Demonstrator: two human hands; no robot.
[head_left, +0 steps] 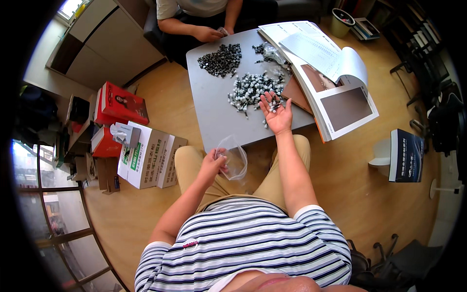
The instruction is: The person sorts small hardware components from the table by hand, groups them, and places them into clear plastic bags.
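My left hand [214, 164] has its fingers closed on the edge of a clear plastic bag [236, 163], which hangs over my lap by the table's near edge. Turned palm up, my right hand [278, 117] has its fingers spread, and a few small white-and-black fittings [274, 104] rest on it. It is just in front of a heap of the same white-and-black fittings [253, 89] on the grey table [210, 107]. Farther back on the table lies a heap of small dark parts [221, 60]. What the bag contains, if anything, I cannot make out.
A large open sample book [335, 104] with loose sheets covers the table's right side. Behind it is a clear bag of parts [273, 53]. Across the table, a co-worker's hands [209, 34] hold something small. White cartons [148, 155] and red boxes [124, 103] stand left on the floor.
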